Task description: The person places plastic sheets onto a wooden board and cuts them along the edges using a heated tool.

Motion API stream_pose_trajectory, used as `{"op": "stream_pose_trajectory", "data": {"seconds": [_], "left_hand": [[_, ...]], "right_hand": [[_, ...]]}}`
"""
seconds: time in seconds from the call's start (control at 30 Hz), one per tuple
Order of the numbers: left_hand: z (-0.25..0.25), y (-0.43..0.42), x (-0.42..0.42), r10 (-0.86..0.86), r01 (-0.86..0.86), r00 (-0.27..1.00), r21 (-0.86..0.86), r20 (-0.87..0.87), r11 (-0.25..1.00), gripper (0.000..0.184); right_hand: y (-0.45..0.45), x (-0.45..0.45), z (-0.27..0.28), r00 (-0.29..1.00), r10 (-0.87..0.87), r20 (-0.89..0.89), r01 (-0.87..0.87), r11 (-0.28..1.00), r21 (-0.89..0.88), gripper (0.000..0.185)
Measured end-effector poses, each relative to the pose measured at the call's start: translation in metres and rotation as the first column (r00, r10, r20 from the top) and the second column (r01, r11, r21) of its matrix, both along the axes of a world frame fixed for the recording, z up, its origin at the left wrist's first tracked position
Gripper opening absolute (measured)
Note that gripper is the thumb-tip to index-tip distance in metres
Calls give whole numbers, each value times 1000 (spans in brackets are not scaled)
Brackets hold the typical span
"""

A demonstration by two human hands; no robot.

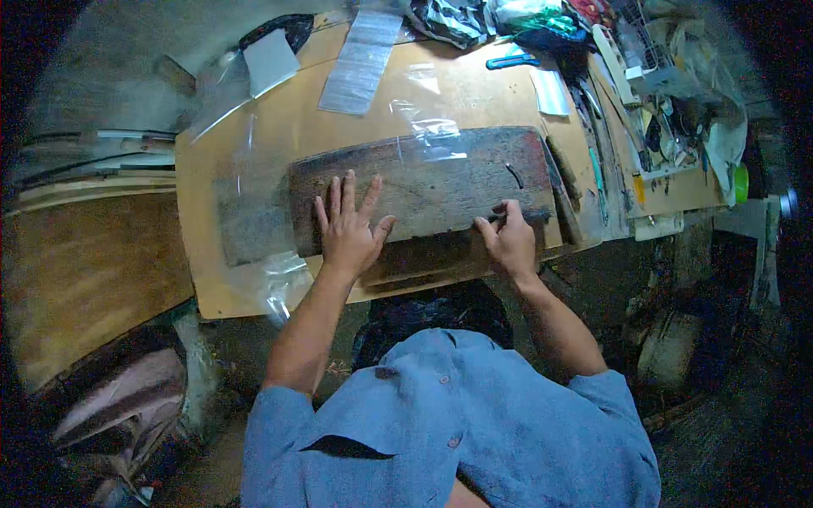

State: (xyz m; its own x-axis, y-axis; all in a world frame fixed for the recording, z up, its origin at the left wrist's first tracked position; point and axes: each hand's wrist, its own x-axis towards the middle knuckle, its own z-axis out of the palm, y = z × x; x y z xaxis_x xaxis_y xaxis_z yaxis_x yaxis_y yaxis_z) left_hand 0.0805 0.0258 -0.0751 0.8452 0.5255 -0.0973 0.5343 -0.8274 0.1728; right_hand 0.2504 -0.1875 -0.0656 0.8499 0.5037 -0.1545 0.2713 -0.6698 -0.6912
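A dark, worn wooden board (pixel 457 178) lies across the front of the table. My left hand (pixel 349 233) rests flat on the board's left half, fingers spread. Close to the board's front right edge is my right hand (pixel 511 241), its fingers curled and the thumb near the index finger. Whatever may be between those fingertips is too small to make out. A short, dark curved piece (pixel 515 175) lies on the board just beyond my right hand. Clear plastic film (pixel 436 140) with bright reflections overlaps the board's far edge.
The tan table (pixel 313 131) holds a blue utility knife (pixel 512 62), a greyish sheet strip (pixel 362 63) and a white sheet (pixel 271 63). Plastic bags (pixel 453 21) sit at the back. Tools and clutter (pixel 669 127) crowd the right side. A brown panel (pixel 97 275) stands left.
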Motion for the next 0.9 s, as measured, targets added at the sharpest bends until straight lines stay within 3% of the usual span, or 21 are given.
{"op": "stream_pose_trajectory", "data": {"seconds": [0.07,0.13,0.2,0.27,0.33,0.43,0.53,0.73,0.9], "left_hand": [[-1,-2,-4,-3,3,999,12,51,1000,70],[4,-5,-4,11,-12,998,10,63,1000,70],[11,-11,-5,10,-10,1000,-12,-11,1000,69],[12,-14,-10,58,-59,996,-9,-68,998,69],[11,-19,-16,56,-57,998,-5,-35,998,68],[14,-29,-24,67,-67,998,-16,-8,998,67],[24,-42,-24,75,-76,996,-22,-45,997,67],[38,-59,-29,70,-74,996,-71,-46,995,68],[49,-68,-30,159,-171,983,-134,-95,976,70]], "right_hand": [[-9,-4,6,1000,-2,4,1,1000,6,32],[-21,-6,11,998,23,66,-31,992,119,32],[-33,-1,22,999,5,43,-7,999,44,27],[-42,11,37,998,-34,-60,44,985,168,22],[-55,37,37,991,-95,97,71,971,226,18],[-71,89,27,969,-208,134,169,951,259,18],[-74,142,21,933,-297,201,259,946,197,19],[-56,232,-35,953,-283,104,270,955,125,28],[-27,278,-70,945,-313,101,306,949,72,31]]}}
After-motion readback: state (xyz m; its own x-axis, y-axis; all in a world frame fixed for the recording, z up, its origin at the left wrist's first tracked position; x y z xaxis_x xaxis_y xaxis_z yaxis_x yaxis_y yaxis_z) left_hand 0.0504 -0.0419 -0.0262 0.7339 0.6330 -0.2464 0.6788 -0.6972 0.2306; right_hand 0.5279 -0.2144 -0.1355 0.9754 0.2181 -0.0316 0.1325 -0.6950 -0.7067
